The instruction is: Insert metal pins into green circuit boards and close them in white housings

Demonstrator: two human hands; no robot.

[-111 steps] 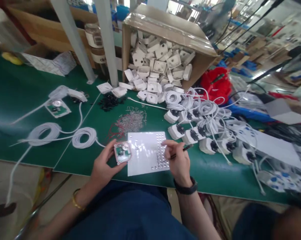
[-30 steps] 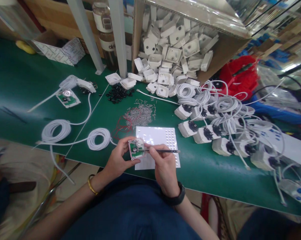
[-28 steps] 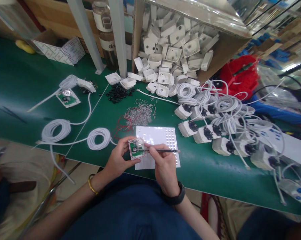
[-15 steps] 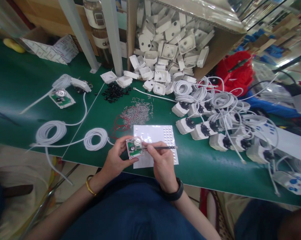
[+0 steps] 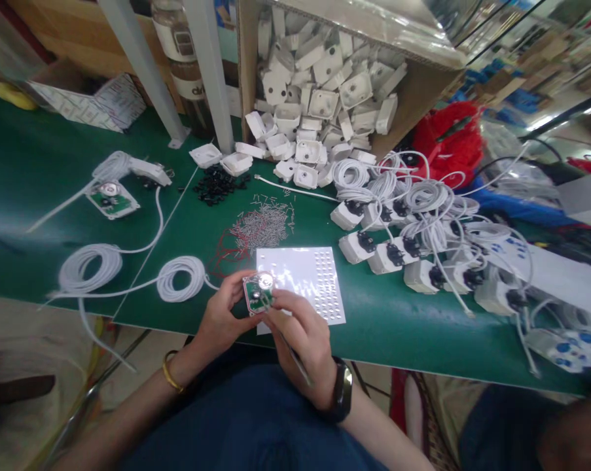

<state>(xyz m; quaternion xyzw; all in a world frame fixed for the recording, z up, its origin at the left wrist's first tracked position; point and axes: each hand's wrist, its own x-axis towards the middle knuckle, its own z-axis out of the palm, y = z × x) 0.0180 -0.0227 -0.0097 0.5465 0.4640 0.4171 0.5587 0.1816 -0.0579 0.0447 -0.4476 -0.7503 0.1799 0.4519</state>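
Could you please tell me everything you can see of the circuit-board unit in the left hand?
The circuit-board unit is small and squarish: a green board inside a pale, plastic-looking rim edged with a thin reddish line, with a shiny round part near its far side. The left hand grips it, open face up, above the near-left part of the white sheet. The right hand's fingers are close against its right side; exact contact is unclear.

Place: assembly workshop, judging by parts in bulk
Table (image 5: 374, 335): green, strewn with metal pins (image 5: 264, 226) and black plastic bits (image 5: 220, 186)
Carton (image 5: 247, 65): heaped with matching white cases (image 5: 323, 104)
Circuit board (image 5: 256, 294): exposed, green
Cables (image 5: 196, 279): coiled, many alike
Background: blurred, cardboard boxes (image 5: 545, 49) piled up
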